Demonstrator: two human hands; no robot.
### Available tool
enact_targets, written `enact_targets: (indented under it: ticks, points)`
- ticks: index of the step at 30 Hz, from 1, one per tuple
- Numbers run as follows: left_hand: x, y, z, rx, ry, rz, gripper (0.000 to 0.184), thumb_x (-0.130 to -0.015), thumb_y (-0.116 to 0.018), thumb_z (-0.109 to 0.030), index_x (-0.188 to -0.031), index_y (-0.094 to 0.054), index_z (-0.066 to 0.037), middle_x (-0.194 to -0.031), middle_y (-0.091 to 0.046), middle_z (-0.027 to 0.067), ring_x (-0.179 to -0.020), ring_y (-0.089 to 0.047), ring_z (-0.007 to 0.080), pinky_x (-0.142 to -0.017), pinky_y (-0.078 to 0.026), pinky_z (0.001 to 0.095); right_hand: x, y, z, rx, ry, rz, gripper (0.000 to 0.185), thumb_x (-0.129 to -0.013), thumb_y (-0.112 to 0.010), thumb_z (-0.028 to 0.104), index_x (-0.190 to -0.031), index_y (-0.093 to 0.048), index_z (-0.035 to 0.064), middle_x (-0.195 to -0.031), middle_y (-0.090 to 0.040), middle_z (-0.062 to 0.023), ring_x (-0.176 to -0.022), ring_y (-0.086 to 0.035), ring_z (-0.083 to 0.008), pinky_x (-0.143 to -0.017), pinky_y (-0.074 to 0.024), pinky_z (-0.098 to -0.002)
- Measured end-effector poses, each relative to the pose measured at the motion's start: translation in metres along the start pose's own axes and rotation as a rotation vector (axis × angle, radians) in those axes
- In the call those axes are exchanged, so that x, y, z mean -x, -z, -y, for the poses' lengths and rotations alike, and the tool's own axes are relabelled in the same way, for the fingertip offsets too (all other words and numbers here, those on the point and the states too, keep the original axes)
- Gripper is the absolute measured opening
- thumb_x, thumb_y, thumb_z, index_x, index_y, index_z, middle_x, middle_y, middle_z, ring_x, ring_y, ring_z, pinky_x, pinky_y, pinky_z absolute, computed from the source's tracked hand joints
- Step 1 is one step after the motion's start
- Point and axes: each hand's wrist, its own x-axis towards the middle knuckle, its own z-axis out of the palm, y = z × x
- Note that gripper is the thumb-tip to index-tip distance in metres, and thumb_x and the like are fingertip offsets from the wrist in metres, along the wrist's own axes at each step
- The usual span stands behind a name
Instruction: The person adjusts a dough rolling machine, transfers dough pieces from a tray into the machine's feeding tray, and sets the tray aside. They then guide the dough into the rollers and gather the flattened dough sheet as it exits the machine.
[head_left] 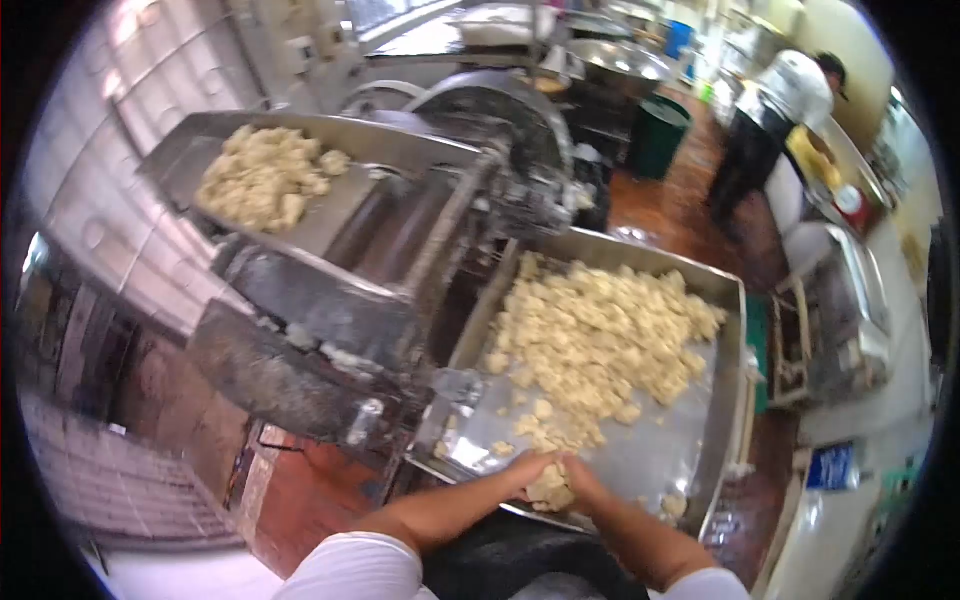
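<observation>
Roundish dough lump (549, 490), long axis unclear! The grip, left hand (532, 469) and right hand (580, 476), clasps it, parted lump-wide.

The tray (650, 450) over there is smooth, glossy metal; dough (600, 330) in it looks rough, matt; the hopper (325, 222) left of the tray, shiny metal; the bin (655, 140) beyond it, plastic-looking; sleeves (358, 572) below it, matt cloth

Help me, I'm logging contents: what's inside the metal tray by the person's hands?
Pale, dough-like chunks are heaped in the metal tray; the left hand and right hand hold a clump at the tray's near edge. What lies beneath the chunks is covered, so I can't see it.
</observation>
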Motion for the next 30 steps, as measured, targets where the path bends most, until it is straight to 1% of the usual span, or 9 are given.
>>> enact_targets:
  ticks: [2,6,8,12,16,19,23,28,30]
  points:
    - [-0.001,-0.007,-0.006,0.059,-0.092,-0.136,0.069,-0.078,-0.065,-0.054,-0.121,-0.054,-0.001,-0.109,-0.063,0.0163,-0.094,-0.064,0.0288,-0.072,-0.053,0.0428,0.030,-0.031,0.033,-0.191,-0.198,-0.016,0.055,-0.088,-0.042,0.056,-0.118,-0.058,0.0133,-0.107,-0.065,-0.0105,-0.094,-0.064,-0.0273,-0.078,-0.0494,-0.0461]
    - [0.001,-0.017,-0.020,-0.187,-0.221,-0.232,0.079,-0.077,-0.067,-0.053,-0.130,-0.047,0.001,-0.116,-0.061,0.0179,-0.104,-0.060,0.0266,-0.082,-0.050,0.0385,0.007,-0.009,0.011,-0.356,-0.154,0.006,0.052,-0.089,-0.039,0.052,-0.119,-0.056,0.0136,-0.112,-0.062,-0.0081,-0.097,-0.062,-0.0241,-0.079,-0.0487,-0.0419]
    - [0.010,-0.023,-0.032,-0.203,-0.321,-0.185,0.085,-0.075,-0.068,-0.055,-0.130,-0.046,0.006,-0.126,-0.055,0.0230,-0.112,-0.057,0.0271,-0.094,-0.044,0.0324,-0.010,0.013,-0.005,-0.408,0.045,-0.079,0.047,-0.091,-0.041,0.047,-0.118,-0.056,0.0111,-0.111,-0.061,-0.0084,-0.098,-0.060,-0.0229,-0.081,-0.0476,-0.0380]
    - [0.017,-0.048,-0.054,-0.327,-0.461,-0.296,0.089,-0.077,-0.068,-0.054,-0.132,-0.042,0.011,-0.131,-0.050,0.0278,-0.122,-0.050,0.0328,-0.102,-0.039,0.0354,0.036,0.010,0.037,-0.371,0.300,-0.274,0.039,-0.094,-0.045,0.037,-0.116,-0.055,0.0063,-0.108,-0.059,-0.0077,-0.099,-0.057,-0.0198,-0.084,-0.0453,-0.0325]
    - [0.050,-0.067,-0.089,-0.297,-0.674,-0.236,0.083,-0.080,-0.067,-0.050,-0.130,-0.044,0.011,-0.127,-0.053,0.0264,-0.119,-0.053,0.0307,-0.100,-0.040,0.0351,0.061,0.014,0.063,-0.465,0.562,-0.304,0.039,-0.095,-0.047,0.037,-0.116,-0.054,0.0050,-0.106,-0.059,-0.0066,-0.096,-0.058,-0.0179,-0.082,-0.0465,-0.0323]
    - [0.062,-0.074,-0.119,-0.221,-0.819,-0.114,0.077,-0.081,-0.067,-0.045,-0.129,-0.045,0.011,-0.126,-0.055,0.0251,-0.117,-0.054,0.0279,-0.099,-0.040,0.0346,0.087,-0.002,0.102,-0.485,0.692,-0.275,0.049,-0.095,-0.043,0.047,-0.123,-0.052,0.0070,-0.109,-0.061,-0.0065,-0.099,-0.059,-0.0183,-0.085,-0.0469,-0.0317]
    - [0.144,-0.072,-0.194,-0.221,-0.993,-0.162,0.067,-0.082,-0.069,-0.036,-0.128,-0.046,0.008,-0.118,-0.060,0.0200,-0.109,-0.057,0.0223,-0.095,-0.043,0.0323,0.112,-0.015,0.172,-0.486,0.857,-0.218,0.044,-0.098,-0.042,0.038,-0.123,-0.052,0.0033,-0.115,-0.060,-0.0093,-0.101,-0.060,-0.0182,-0.086,-0.0484,-0.0321]
    - [0.186,-0.037,-0.278,-0.039,-1.288,-0.051,0.057,-0.084,-0.069,-0.027,-0.126,-0.049,0.005,-0.114,-0.062,0.0136,-0.103,-0.058,0.0171,-0.091,-0.045,0.0303,0.168,-0.089,0.290,-0.333,1.044,-0.048,0.045,-0.099,-0.041,0.037,-0.127,-0.050,0.0026,-0.118,-0.059,-0.0105,-0.104,-0.060,-0.0183,-0.089,-0.0482,-0.0322]
    - [0.260,-0.005,-0.312,-0.003,-1.239,-0.073,0.053,-0.082,-0.072,-0.026,-0.123,-0.053,0.002,-0.108,-0.064,0.0104,-0.095,-0.061,0.0135,-0.083,-0.049,0.0280,0.179,-0.132,0.336,-0.261,1.101,0.036,0.045,-0.099,-0.041,0.037,-0.128,-0.050,0.0029,-0.118,-0.059,-0.0106,-0.104,-0.060,-0.0184,-0.089,-0.0485,-0.0324]
